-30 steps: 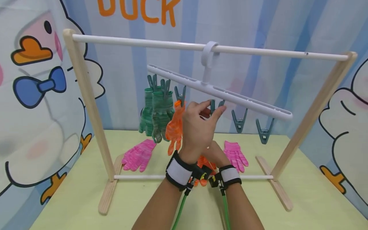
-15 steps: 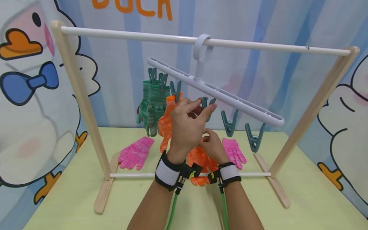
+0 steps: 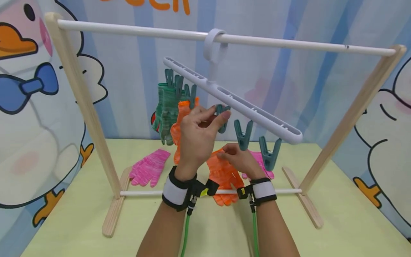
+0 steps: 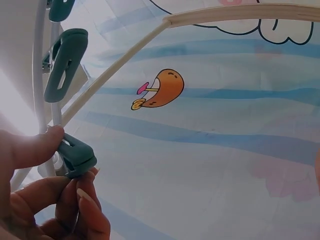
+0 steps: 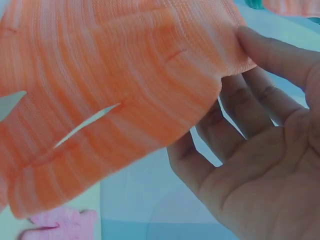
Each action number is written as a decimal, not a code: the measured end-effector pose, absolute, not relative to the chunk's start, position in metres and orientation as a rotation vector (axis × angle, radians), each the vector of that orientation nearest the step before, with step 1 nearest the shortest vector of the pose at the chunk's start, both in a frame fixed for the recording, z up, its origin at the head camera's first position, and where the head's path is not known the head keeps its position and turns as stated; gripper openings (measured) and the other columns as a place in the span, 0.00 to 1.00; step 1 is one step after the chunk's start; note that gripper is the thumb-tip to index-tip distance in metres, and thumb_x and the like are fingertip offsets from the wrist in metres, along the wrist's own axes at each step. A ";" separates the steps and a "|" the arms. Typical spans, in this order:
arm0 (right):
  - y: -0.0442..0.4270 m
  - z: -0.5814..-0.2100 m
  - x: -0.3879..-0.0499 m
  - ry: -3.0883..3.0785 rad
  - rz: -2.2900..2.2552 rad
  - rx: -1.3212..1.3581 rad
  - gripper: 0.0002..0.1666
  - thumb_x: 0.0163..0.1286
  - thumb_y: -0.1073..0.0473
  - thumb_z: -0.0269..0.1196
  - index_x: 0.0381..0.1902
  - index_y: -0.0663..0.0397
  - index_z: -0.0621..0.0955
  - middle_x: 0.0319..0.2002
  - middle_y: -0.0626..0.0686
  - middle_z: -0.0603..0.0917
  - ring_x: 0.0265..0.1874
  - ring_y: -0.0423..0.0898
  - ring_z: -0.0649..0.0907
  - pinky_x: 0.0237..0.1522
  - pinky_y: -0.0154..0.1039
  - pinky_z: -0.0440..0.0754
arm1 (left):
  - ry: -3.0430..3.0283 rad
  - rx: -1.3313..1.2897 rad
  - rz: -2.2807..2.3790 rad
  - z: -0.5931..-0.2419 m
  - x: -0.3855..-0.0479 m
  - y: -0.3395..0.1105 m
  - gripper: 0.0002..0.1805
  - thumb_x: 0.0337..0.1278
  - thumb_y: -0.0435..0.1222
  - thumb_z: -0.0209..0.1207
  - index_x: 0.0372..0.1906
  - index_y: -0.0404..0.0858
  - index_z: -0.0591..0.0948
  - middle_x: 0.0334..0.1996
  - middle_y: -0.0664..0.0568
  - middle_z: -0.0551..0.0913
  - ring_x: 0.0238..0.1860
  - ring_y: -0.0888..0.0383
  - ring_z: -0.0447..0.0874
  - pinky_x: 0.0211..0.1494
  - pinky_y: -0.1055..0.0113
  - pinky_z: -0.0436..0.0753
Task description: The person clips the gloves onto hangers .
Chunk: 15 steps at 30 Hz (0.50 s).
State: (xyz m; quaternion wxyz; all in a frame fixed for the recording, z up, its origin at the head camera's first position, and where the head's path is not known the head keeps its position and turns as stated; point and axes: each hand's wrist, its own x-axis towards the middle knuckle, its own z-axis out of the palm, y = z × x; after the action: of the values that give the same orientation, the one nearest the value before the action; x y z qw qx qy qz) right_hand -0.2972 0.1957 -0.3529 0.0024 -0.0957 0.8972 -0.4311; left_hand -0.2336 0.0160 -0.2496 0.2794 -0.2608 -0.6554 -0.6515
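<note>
While hands (image 3: 197, 141) (image 3: 243, 161) pinch a clip (image 4: 79, 156) and glove (image 3: 222, 173), orange lettering (image 3: 162, 6) is cropped.

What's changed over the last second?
The hanger has swung, its right end toward the person. The left hand shifted left, its grip on the clothespin unchanged. The right hand brought the pinched orange glove out from behind the left wrist. Green gloves still hang.
</note>
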 end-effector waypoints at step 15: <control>0.214 -0.351 -0.298 2.884 -1.478 -0.487 0.14 0.73 0.50 0.66 0.46 0.53 0.83 0.40 0.54 0.87 0.39 0.51 0.82 0.48 0.44 0.82 | -1.715 -0.755 -1.743 -0.248 -0.234 0.015 0.18 0.64 0.34 0.67 0.55 0.31 0.84 0.27 0.52 0.67 0.30 0.54 0.67 0.33 0.67 0.64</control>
State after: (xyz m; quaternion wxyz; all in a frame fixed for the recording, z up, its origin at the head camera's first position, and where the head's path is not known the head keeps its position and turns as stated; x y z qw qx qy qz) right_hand -0.2976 0.2140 -0.3509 -0.0676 -0.1483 0.8781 -0.4499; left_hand -0.2336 0.0146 -0.2476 0.2870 -0.2825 -0.6421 -0.6523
